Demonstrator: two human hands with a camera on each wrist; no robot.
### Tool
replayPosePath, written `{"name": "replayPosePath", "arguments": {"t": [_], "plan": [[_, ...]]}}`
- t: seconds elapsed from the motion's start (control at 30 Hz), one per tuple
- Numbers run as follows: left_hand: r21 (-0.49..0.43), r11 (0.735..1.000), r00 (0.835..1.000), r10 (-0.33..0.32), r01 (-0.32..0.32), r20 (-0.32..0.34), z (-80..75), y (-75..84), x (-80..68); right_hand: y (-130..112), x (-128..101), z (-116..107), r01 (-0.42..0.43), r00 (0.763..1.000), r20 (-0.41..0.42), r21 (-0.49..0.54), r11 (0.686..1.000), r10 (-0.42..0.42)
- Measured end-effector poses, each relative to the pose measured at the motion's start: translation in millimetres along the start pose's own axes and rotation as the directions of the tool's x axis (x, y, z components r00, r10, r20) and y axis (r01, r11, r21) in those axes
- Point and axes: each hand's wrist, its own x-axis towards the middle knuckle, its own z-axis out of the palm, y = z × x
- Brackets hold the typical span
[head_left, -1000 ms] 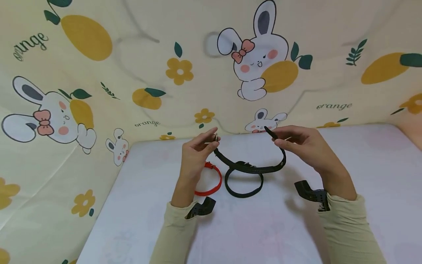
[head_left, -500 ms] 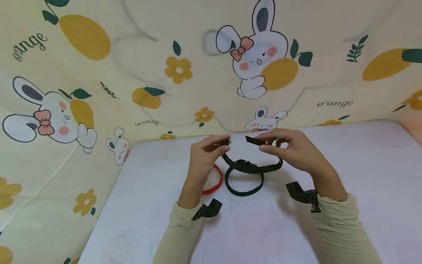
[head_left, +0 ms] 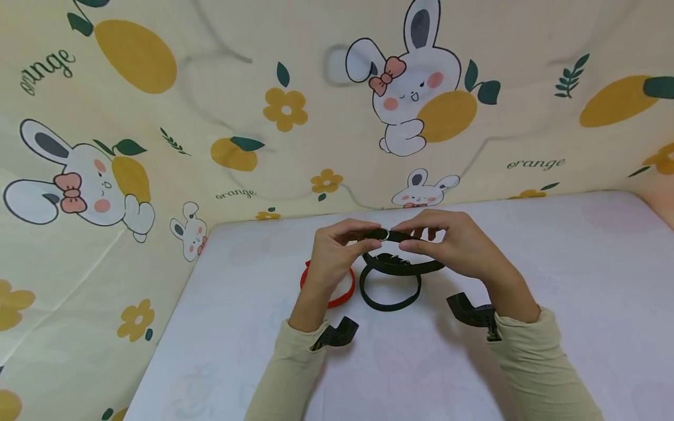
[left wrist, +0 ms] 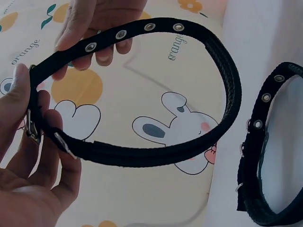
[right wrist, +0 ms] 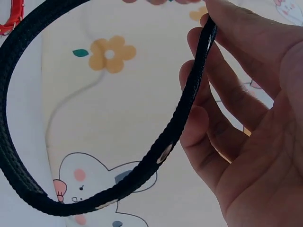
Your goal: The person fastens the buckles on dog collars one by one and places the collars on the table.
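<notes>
Left hand [head_left: 337,257]: fingers pinched the buckle end of the black webbing eyelet collar [left wrist: 156,151], steadying it.
Right hand [head_left: 453,248]: fingers gripped the strap tip, meeting the buckle at 12 o'clock (collar raised above the counter [head_left: 553,263]).

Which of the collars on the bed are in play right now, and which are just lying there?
In hand:
- black collar, held up in a loop
- left hand pinching its buckle end
- right hand pinching the strap end with the eyelets

Lying about:
- second black collar, flat on the white sheet
- red collar, partly behind the left hand
</notes>
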Motion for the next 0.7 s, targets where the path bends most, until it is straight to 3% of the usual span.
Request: {"name": "replayPosePath", "arguments": {"t": [0.17, 0.3, 0.4, 0.57, 0.7], "plan": [[0.034, 0.999, 0.999, -0.027, 0.028, -0.019, 0.9, -1.4, 0.9, 0.1, 2.7, 1.9, 0.002, 1.0, 0.021, -0.03, 1.0, -0.001], [-0.001, 0.998, 0.993, -0.064, 0.064, -0.096, -1.4, -0.3, 1.5, 2.6, 2.8, -1.0, -0.062, 0.996, 0.057, -0.081, 0.995, 0.067], [-0.04, 0.997, 0.987, -0.077, 0.072, -0.14, -4.0, 0.4, 2.2, 4.6, 1.8, -4.8, -0.105, 0.994, 0.03, -0.106, 0.989, 0.109], [-0.026, 0.997, 0.99, -0.069, 0.066, -0.124, -4.4, 1.5, 2.6, 5.4, 0.3, -7.2, -0.094, 0.995, -0.049, -0.071, 0.993, 0.09], [0.039, 0.997, 0.993, -0.067, 0.071, -0.101, -1.3, 1.2, 0.1, 3.9, -1.8, -3.2, -0.078, 0.996, -0.055, -0.056, 0.995, 0.075]]}}
